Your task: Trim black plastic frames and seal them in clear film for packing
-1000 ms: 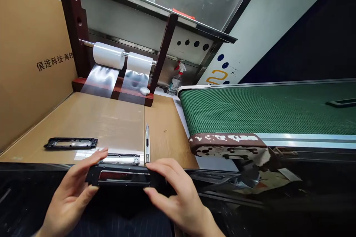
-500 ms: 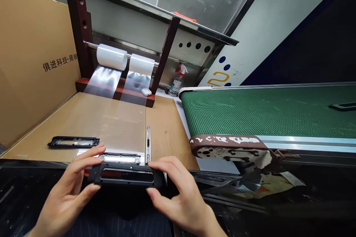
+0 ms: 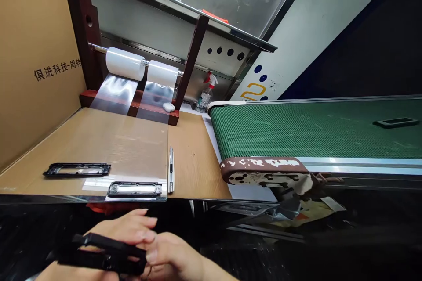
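Note:
Low at the bottom of the view, both hands grip a black rectangular plastic frame [image 3: 102, 253], turned so its edge faces me. My left hand [image 3: 123, 228] wraps over its top with the fingers curled. My right hand [image 3: 171, 257] holds its right end. Two more black frames lie on the cardboard-covered bench: one [image 3: 77, 169] at the left and one [image 3: 134, 189] on clear film at the front edge. A metal utility knife [image 3: 170, 169] rests just right of the film.
Two rolls of clear film [image 3: 141, 68] hang on a rod at the back. A green conveyor belt [image 3: 296, 127] runs right, carrying a black frame [image 3: 395, 121]. A spray bottle [image 3: 205, 94] stands behind. A cardboard wall [image 3: 29, 61] is on the left.
Both hands have drawn the black frame down and toward me, away from the bench edge, and tilted it edge-on. The frame on the film is now uncovered.

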